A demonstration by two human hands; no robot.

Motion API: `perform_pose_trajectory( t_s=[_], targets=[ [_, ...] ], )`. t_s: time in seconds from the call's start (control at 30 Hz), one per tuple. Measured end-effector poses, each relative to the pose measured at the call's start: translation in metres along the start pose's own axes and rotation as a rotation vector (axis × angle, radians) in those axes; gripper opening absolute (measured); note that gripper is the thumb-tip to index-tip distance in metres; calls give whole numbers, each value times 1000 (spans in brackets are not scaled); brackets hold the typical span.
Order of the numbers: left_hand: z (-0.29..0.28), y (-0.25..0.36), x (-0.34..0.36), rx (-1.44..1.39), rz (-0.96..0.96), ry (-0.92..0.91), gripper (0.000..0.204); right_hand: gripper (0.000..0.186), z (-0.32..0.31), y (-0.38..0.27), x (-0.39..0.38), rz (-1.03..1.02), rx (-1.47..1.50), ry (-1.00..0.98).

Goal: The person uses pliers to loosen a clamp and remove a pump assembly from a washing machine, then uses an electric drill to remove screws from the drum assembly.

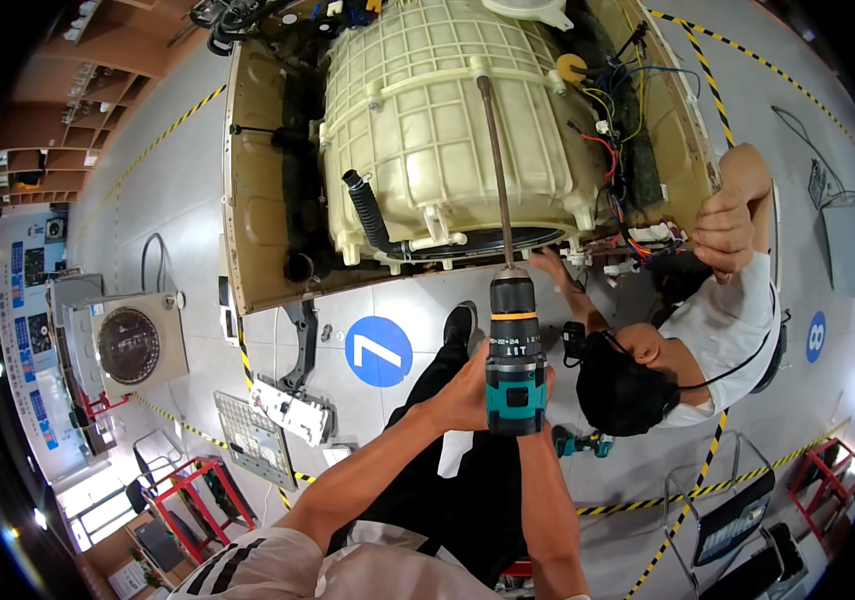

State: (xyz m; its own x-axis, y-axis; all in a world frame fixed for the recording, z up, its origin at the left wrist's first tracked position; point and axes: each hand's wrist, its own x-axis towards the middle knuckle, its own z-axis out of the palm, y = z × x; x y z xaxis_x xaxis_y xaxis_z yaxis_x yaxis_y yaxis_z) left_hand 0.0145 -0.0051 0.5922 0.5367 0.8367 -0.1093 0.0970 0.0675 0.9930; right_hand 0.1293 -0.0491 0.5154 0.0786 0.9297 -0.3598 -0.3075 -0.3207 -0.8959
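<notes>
Both of my hands are closed on a teal and black cordless drill (516,390). My left hand (464,392) wraps its left side. My right hand (544,392) is mostly hidden behind the drill body, its arm rising from below. From the chuck a long, rust-brown driver bit (498,170) runs forward over a cream plastic washing machine tub (427,150). Its tip is at a boss (477,68) on the tub's ribbed shell; whether it sits on a screw I cannot make out. A black corrugated hose (367,212) is attached at the tub's near left.
The tub lies inside an open tan cabinet (265,200) with loose wires (627,235) on its right. A co-worker (717,350) crouches at right, one hand (552,268) near the tub's lower rim. Another drill (582,442), a white circuit module (290,412) and a metal panel (250,440) are lower down.
</notes>
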Motion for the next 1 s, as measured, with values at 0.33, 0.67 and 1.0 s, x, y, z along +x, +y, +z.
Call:
perform_pose_trajectory(
  t_s=[0.33, 0.67, 1.0],
  targets=[
    [0, -3, -4, -104, -111, 44, 79, 24, 0, 17, 0, -148, -178, 48],
    [3, -5, -4, -93, -77, 65, 79, 23, -2, 12, 2, -159, -191, 29],
    [8, -6, -2, -129, 22, 102, 65, 22, -5, 10, 5, -168, -195, 23]
  ],
)
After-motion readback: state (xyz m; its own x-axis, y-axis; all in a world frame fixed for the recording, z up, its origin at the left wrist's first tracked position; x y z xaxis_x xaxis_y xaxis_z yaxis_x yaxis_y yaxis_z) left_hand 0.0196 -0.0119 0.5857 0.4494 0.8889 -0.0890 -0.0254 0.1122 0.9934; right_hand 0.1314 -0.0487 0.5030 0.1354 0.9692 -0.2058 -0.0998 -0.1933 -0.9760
